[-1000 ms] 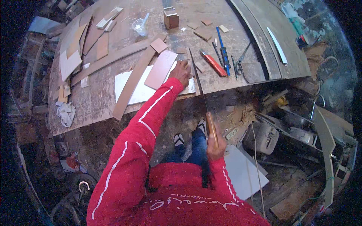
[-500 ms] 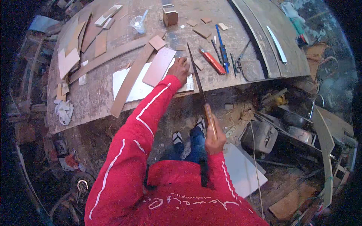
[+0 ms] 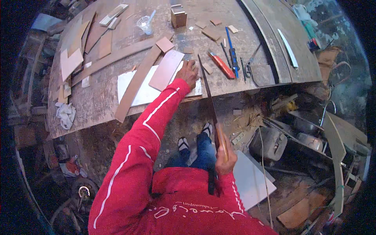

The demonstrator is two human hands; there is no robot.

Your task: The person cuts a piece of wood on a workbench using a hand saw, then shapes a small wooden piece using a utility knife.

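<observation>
My right hand (image 3: 226, 158) grips the wooden handle (image 3: 220, 138) of a long, thin-bladed saw (image 3: 205, 84), whose blade reaches up past the table's front edge. Just left of the blade, my left hand (image 3: 188, 74) presses down with bent fingers near the right end of a white board (image 3: 129, 90); what lies under its fingertips is hidden. A pink panel (image 3: 164, 70) and a long brown strip (image 3: 133, 94) lie across the white board. Right of the blade are a red-handled tool (image 3: 223, 66), a blue bar tool (image 3: 234, 58) and scissors (image 3: 248, 68).
The worn tabletop (image 3: 78, 109) carries wood offcuts (image 3: 105, 43), a plastic cup (image 3: 145, 25), a small wooden block (image 3: 178, 16) and a white rag (image 3: 65, 115). Below stand my feet (image 3: 183, 144), a pale panel (image 3: 250, 188) and metal containers (image 3: 266, 143) at the right.
My right hand pushed the saw forward, then has drawn it back toward my body since half a second ago. My left hand stays in about the same place.
</observation>
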